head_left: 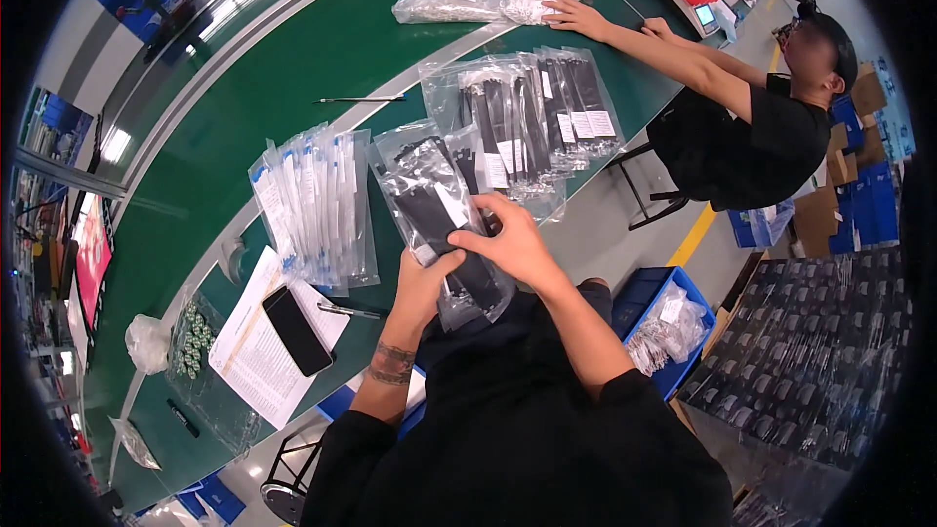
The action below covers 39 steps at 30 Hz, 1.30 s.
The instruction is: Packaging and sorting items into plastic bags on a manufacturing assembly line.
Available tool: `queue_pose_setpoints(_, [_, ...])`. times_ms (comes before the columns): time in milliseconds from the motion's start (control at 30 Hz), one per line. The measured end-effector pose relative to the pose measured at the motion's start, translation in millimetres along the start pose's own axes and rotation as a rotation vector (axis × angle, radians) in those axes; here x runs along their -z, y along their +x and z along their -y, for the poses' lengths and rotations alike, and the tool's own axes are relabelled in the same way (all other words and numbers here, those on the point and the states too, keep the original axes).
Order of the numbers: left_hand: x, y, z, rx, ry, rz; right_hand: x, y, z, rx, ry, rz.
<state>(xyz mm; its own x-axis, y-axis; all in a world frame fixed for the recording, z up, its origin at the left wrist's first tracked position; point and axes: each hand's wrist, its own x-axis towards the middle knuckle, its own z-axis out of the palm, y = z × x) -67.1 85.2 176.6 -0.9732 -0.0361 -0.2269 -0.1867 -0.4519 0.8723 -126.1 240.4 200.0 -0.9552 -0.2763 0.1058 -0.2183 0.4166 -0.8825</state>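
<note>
I watch my left hand [429, 278] and right hand [509, 242] grip a clear bag [427, 207]; left of them lies a phone [298, 331].

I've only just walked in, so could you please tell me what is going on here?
A person's left hand and right hand hold a clear bag of black pieces at a green table. Similar bags lie beyond that bag, with blue-marked bags to their left. A phone rests on printed paper. Farther off, a co-worker's hand touches a plastic bag.
</note>
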Motion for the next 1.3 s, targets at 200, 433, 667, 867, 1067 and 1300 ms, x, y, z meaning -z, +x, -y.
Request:
queue_pose_setpoints(200, [9, 4, -3, 0.08, -0.104, -0.088, 2, -3, 6, -0.206, 0.079, -0.05])
queue_pose_setpoints(433, [1, -2, -7, 0.041, -0.166, -0.108, -2, -8, -3, -0.091, 0.216, -0.1])
queue_pose_setpoints(667, [2, -3, 7, 0.064, -0.2, -0.099, -6, -18, -6, -0.04, 0.083, -0.134])
queue_pose_setpoints(867, [15, -5, 9, 0.026, -0.228, -0.198, -6, -19, -3, -0.009, 0.162, -0.102])
queue_pose_setpoints(1067, [26, -29, 9, 0.008, -0.198, -0.366, -13, -31, -32, -0.146, 0.297, -0.024])
queue_pose_setpoints(1300, [46, -35, 22, 0.068, -0.227, -0.347, -12, -35, -33, -0.2, 0.422, 0.064])
